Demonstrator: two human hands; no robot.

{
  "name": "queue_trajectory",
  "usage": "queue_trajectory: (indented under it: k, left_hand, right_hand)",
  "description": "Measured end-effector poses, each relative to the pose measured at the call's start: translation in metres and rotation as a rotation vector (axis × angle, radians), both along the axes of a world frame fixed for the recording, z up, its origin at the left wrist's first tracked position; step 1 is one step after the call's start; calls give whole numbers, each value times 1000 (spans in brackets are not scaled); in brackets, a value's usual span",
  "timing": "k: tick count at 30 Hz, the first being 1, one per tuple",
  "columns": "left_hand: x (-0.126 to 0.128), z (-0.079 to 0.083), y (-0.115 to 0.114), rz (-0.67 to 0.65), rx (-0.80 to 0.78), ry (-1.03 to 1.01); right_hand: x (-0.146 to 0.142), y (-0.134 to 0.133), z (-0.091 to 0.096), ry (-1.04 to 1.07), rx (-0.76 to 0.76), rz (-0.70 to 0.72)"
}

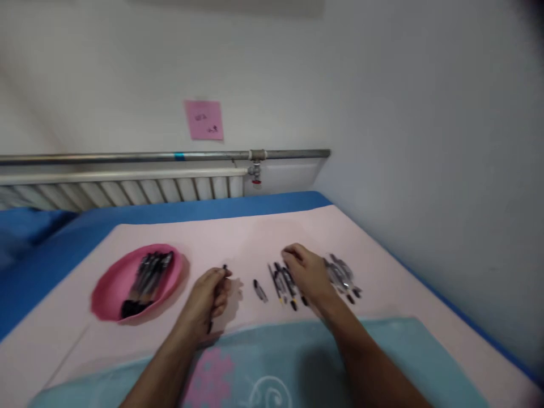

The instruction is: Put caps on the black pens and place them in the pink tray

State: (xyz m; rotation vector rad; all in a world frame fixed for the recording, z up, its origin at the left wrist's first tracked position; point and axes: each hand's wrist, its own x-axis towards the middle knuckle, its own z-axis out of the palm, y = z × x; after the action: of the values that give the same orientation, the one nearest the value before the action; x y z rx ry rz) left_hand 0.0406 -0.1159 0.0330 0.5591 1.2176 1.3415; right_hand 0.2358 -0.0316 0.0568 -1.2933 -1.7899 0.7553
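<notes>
My left hand (210, 297) is closed around a thin black pen part (224, 267) whose tip sticks out above the fingers. My right hand (308, 275) rests palm down, fingers curled, on a row of black pens and pen parts (283, 283) lying on the pink sheet (238, 238). More pen parts (342, 277) lie just right of that hand. A single short black piece (260, 290) lies between the two hands. A pink bowl (114, 283) at the left holds several assembled black pens (148, 275). The picture is blurred by motion.
A light blue towel with a pink flower (297, 362) covers the near edge. Blue bedding (42, 249) borders the pink sheet at left and back. A radiator (127, 190) and a metal pipe (170, 156) run along the wall, under a pink note (204, 120).
</notes>
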Motion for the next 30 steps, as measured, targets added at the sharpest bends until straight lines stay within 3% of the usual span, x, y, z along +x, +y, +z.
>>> queue_trajectory:
  k: [9,16,19,21,24,27,30]
  left_hand:
    - [7,-19,14,29,-14,347]
    - [8,-26,13,-49,20,487]
    - [5,-25,12,-47,92,705]
    - [-6,-19,11,24,171,906]
    - [-38,-1,5,244,201,1125]
    - [-81,13,-5,467,36,1351]
    - [-115,11,-12,467,-176,1441]
  right_hand:
    - [-8,-5,7,-134,-12,49]
    - [-12,-11,10,-190,-30,96]
    - [-11,-10,8,-192,-37,112]
    - [-10,-10,5,-202,-46,138]
    - [-11,-9,-2,-249,-67,194]
    - [-16,-13,-6,-365,-42,260]
    - [-23,-20,-10,-517,0,313]
